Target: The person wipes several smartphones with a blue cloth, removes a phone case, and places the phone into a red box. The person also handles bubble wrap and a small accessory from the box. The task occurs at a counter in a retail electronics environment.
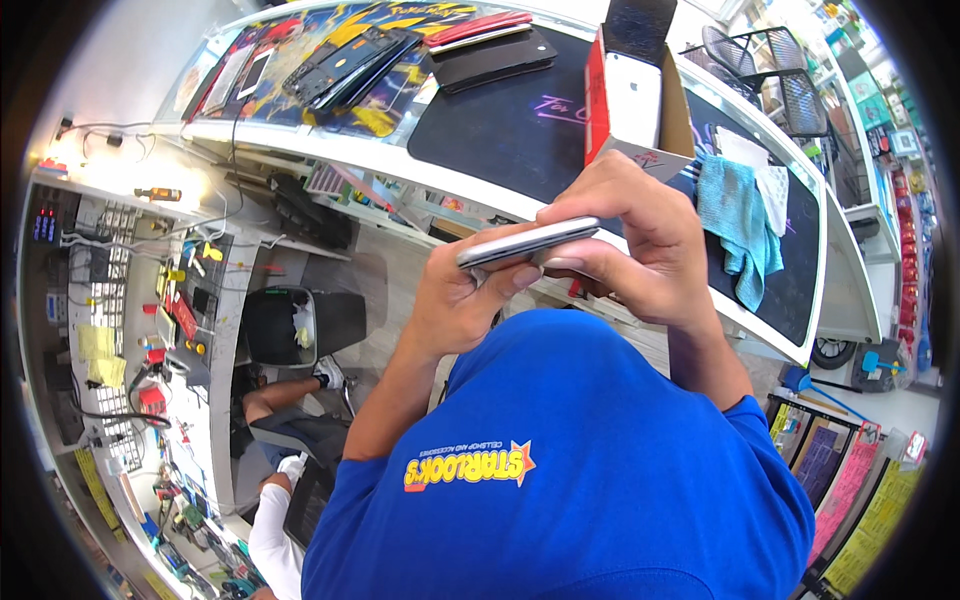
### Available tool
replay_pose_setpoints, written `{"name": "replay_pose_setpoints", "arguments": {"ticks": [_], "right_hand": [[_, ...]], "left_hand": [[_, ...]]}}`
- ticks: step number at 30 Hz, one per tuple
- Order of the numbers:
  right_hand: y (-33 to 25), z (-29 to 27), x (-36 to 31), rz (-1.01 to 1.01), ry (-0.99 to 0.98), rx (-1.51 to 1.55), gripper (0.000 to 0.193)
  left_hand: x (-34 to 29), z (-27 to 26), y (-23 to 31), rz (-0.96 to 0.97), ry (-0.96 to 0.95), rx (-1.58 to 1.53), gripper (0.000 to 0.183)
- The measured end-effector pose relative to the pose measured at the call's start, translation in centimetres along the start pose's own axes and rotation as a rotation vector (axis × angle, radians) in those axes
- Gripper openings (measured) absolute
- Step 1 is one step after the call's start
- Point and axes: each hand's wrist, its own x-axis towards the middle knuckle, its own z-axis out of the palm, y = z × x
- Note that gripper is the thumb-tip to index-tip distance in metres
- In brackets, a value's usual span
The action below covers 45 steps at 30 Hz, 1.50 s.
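A slim smartphone (530,241) with a silvery edge is held up in front of my chest, seen nearly edge-on. My left hand (455,292) grips its left end, the thumb underneath and the fingers over the top. My right hand (645,235) pinches the other end between thumb and bent fingers. The phone's two faces are mostly hidden from this angle. Just beyond my right hand, on the counter, stands an open red and brown cardboard box (598,105) with a white phone or tablet-like device (633,98) upright in it.
On the counter (480,150) lie several dark phones or tablets (355,68), a stack of devices (493,58) and a teal cloth (738,205). At left is a cluttered workbench (215,330) with tools. A bin (280,325) and a seated person (275,520) are below it.
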Motion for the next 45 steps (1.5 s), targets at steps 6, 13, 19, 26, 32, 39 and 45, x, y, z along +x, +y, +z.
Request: {"name": "replay_pose_setpoints", "arguments": {"ticks": [6,13,19,26,32,39,45], "right_hand": [[0.1,0.4,-0.3,0.177,0.044,0.047,0.036],[-0.6,-4.7,-2.9,0.025,0.332,-0.235,0.057],[-1.7,-15.4,-9.8,0.316,0.599,-1.132,0.057],[-2.7,-9.6,-9.3,0.354,0.310,-0.164,0.050],[-1.7,-4.8,-9.6,0.431,0.479,0.650,0.036],[-1.1,-12.7,-17.8,0.288,0.886,0.502,0.048],[-4.2,-15.8,-22.0,0.349,0.957,0.499,0.054]], "left_hand": [[-0.6,2.1,0.4,-0.074,0.202,-0.130,0.040],[1.9,2.9,1.4,-0.125,0.253,-0.416,0.052],[2.5,1.3,1.7,-0.171,0.418,-0.661,0.049],[5.7,6.6,2.9,-0.173,0.349,-0.516,0.041],[9.6,14.6,6.1,-0.030,-0.107,-0.063,0.043],[21.4,17.7,4.7,0.267,-0.481,0.663,0.029],[28.0,22.7,-1.6,0.654,-0.819,1.016,0.024]]}}
